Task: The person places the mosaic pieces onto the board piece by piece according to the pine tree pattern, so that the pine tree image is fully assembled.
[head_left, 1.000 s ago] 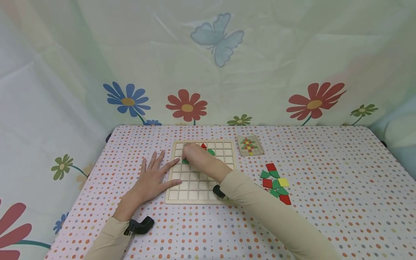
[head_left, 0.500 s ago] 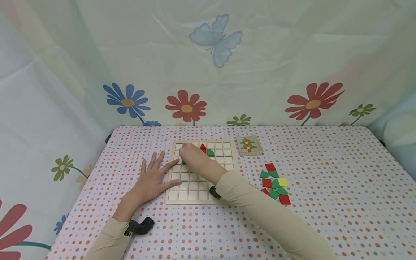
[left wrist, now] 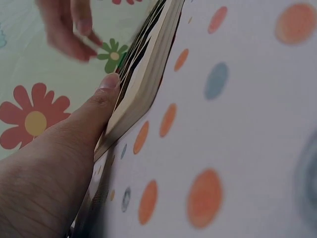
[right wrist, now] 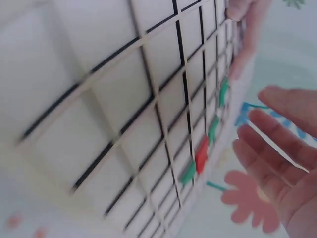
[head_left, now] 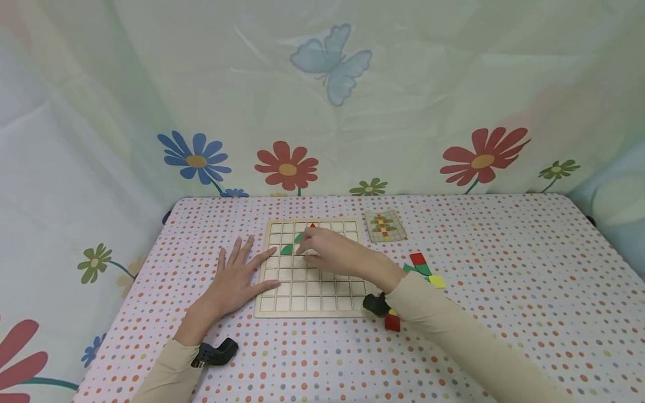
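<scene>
A wooden grid board (head_left: 298, 289) lies on the table. On it sit a green quarter-round tile (head_left: 286, 249), a second green tile (head_left: 299, 238) and a red triangle tile (head_left: 312, 225), partly behind my right hand. My right hand (head_left: 330, 251) hovers over the board. In the right wrist view its fingers (right wrist: 270, 134) are loosely bent and hold nothing. My left hand (head_left: 235, 281) lies spread at the board's left side. Its thumb (left wrist: 101, 96) touches the board's edge in the left wrist view.
A pattern card (head_left: 385, 226) printed with a tree of coloured tiles lies right of the board. Loose tiles lie nearer, including a red square (head_left: 417, 258), a yellow square (head_left: 436, 281) and another red tile (head_left: 392, 322). My right sleeve (head_left: 443, 324) hides part of the pile.
My right hand has lifted off the left green tile and moved right, its fingers loosening. That green tile now shows in the grid. My left hand stays put.
</scene>
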A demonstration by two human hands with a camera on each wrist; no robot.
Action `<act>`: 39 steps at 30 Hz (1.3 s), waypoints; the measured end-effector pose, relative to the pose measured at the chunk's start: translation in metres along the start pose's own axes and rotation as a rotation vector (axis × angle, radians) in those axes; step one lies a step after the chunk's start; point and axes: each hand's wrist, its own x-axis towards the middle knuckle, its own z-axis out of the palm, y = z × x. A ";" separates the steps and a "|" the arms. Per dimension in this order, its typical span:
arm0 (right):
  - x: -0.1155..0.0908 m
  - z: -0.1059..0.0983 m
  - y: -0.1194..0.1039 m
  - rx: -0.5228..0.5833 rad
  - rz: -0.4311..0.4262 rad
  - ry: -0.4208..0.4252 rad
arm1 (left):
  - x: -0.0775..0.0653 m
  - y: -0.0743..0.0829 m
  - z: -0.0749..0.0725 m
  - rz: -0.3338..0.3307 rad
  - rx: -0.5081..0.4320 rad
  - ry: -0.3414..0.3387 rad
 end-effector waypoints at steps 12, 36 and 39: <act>-0.115 -0.014 0.018 0.047 0.096 -0.047 | -0.001 -0.001 0.003 0.000 -0.006 0.001; -0.140 0.018 0.030 0.145 0.249 0.027 | 0.001 0.000 0.003 -0.010 0.009 -0.006; -0.139 0.017 0.030 0.182 0.261 0.036 | 0.001 0.000 0.002 -0.012 0.017 -0.005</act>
